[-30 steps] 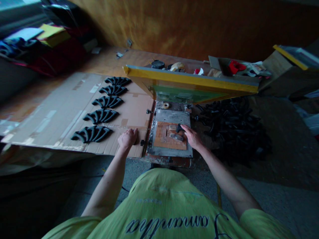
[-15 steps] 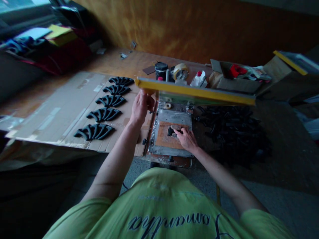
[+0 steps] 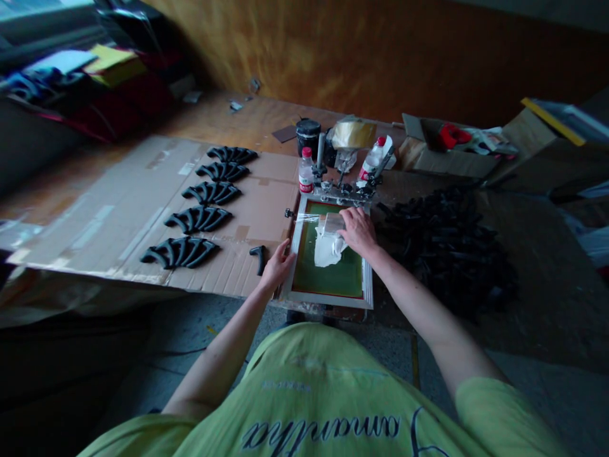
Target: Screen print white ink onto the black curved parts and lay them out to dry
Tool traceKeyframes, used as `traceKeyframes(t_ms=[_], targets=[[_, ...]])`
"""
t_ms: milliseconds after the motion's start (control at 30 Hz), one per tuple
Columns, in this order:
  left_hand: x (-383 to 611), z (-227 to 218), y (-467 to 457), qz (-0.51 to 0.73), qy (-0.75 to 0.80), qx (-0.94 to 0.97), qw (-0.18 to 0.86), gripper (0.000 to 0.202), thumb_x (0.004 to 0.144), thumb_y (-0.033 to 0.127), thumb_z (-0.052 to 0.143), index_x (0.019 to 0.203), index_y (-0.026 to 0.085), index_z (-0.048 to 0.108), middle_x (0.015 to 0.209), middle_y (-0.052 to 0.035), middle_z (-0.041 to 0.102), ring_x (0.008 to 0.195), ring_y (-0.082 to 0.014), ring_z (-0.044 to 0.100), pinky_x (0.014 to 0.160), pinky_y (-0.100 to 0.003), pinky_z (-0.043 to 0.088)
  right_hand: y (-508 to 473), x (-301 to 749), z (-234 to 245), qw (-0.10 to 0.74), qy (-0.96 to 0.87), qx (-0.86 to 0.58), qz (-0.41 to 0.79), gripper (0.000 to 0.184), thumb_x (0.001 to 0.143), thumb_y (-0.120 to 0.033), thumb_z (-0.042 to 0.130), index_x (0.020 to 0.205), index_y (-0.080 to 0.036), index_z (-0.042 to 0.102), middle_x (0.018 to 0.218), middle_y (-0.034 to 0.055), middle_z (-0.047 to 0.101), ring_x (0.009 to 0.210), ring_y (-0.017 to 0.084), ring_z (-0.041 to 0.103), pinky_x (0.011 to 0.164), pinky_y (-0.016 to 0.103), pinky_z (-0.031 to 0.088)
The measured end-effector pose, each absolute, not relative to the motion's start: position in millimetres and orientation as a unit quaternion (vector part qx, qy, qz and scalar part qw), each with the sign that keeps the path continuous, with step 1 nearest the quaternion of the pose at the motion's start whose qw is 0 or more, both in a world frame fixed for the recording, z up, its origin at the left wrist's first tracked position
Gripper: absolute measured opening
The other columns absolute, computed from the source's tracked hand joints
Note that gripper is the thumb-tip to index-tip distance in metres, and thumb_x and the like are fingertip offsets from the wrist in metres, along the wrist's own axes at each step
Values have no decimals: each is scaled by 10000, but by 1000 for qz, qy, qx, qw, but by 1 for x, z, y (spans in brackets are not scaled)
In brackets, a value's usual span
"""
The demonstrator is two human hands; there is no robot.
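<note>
A screen-printing frame [image 3: 368,279] with green mesh lies flat over the printing base. White ink [image 3: 327,249] covers the middle of the mesh. My right hand [image 3: 359,230] is closed around a pale squeegee [image 3: 334,222] at the far side of the ink. My left hand [image 3: 277,265] is at the left rail of the frame, fingers stretched out and apart; whether it touches the rail I cannot tell. Just left of it, a single black curved handle [image 3: 259,257] lies on the cardboard [image 3: 238,279]. The base beneath the frame is hidden.
Several rows of black handles [image 3: 181,252] lie on the cardboard at left. A heap of black handles [image 3: 451,260] is at right. Behind the frame stand bottles [image 3: 306,174], a black tub [image 3: 308,134] and a tape roll [image 3: 353,133]. An open carton [image 3: 451,155] sits back right.
The frame has come down from its raised position onto the base. My left hand has moved down toward me; my right hand has left the handle on the base and taken hold of the squeegee.
</note>
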State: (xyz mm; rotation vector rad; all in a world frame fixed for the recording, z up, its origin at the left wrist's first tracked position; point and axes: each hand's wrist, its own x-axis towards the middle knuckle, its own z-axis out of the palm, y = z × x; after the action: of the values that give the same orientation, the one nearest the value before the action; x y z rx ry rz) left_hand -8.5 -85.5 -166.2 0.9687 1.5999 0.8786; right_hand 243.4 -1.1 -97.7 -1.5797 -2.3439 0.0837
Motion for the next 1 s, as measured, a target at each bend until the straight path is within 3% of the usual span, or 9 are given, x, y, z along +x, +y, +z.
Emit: traceKeyframes(t_ms=[100,300,467,633,800,933,1000], targets=[[-13,-176,-80,351,666,423,504,652,742,401,727,1351,213,589,729,-3,670,601,-140,596,546,-213,445,-20,235,-112,84,-848,-518,65,118,860,-173,618,960,-173,681,972,113,666,990,279,542,867,392,429],[-15,-184,-79,353,659,419,515,578,747,404,716,1279,193,638,722,-11,670,585,-139,584,516,-207,421,-54,267,-118,43,-923,-372,89,289,825,-31,490,937,-192,704,938,73,691,957,229,553,828,341,386],[-13,-180,-80,367,651,421,514,502,735,402,717,1188,192,678,776,-32,701,655,-167,626,545,-223,452,-43,264,-108,52,-911,-397,97,192,821,-105,571,870,-224,714,847,40,691,906,219,565,811,329,382],[-13,-181,-81,380,635,413,532,549,732,429,707,1219,180,657,812,-48,716,677,-173,639,542,-220,455,-66,254,-131,125,-896,-417,85,317,848,-47,502,1026,-195,718,1048,87,711,962,228,589,841,351,415],[-15,-179,-81,372,619,411,557,620,740,468,687,1282,174,617,784,-32,695,586,-133,584,486,-204,401,-56,254,-121,125,-889,-424,119,197,858,-172,632,1021,-234,723,956,49,723,931,219,622,842,335,443],[-19,-154,-80,364,601,420,575,703,739,485,695,1361,186,560,686,14,632,476,-92,471,428,-194,318,-8,243,-90,186,-819,-533,105,523,830,-242,712,1336,-289,590,1111,54,712,980,239,633,872,357,473],[-20,-136,-77,376,592,416,579,704,733,500,709,1351,194,572,639,30,591,463,-87,449,424,-192,301,14,254,-77,213,-790,-567,96,603,848,-282,694,1423,-287,513,1114,57,715,952,241,644,866,362,484]])
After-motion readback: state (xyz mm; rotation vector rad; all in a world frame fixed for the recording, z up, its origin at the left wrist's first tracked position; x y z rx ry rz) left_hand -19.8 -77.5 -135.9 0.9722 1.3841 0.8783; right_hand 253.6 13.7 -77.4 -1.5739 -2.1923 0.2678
